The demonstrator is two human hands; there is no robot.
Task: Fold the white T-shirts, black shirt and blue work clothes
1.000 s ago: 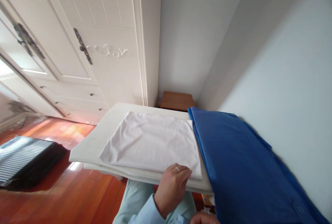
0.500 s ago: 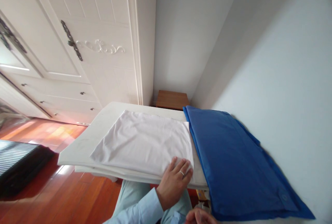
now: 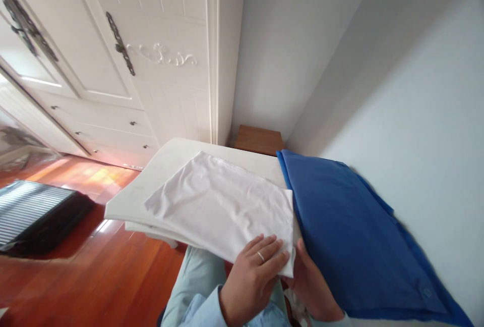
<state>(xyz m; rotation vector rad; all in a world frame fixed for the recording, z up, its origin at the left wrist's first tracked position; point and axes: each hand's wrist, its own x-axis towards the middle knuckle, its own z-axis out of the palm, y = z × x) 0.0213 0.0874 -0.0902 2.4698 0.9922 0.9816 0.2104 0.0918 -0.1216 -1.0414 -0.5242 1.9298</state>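
A white folded cloth (image 3: 223, 201) lies slightly wrinkled on the white table (image 3: 170, 158), its near right corner reaching the front edge. My left hand (image 3: 257, 271), with a ring on one finger, rests on that corner, its fingers stretched out flat. At the cloth's right edge is my right hand (image 3: 315, 286), its thumb raised and apart. The other fingers of that hand are partly hidden behind the cloth and my left hand. Right of the cloth lies a blue folded fabric piece (image 3: 340, 231) with a button near its lower corner.
A white wardrobe (image 3: 166, 100) stands behind the table on the left, and a grey-white wall (image 3: 427, 115) runs along the right. A small brown wooden cabinet (image 3: 259, 139) sits in the back corner. On the reddish wood floor is a dark ribbed object (image 3: 38, 211).
My right hand has risen from the bottom edge to the cloth's right side. The cloth has turned slightly, its right corner shifting toward me, under my left hand. The view has swung left.
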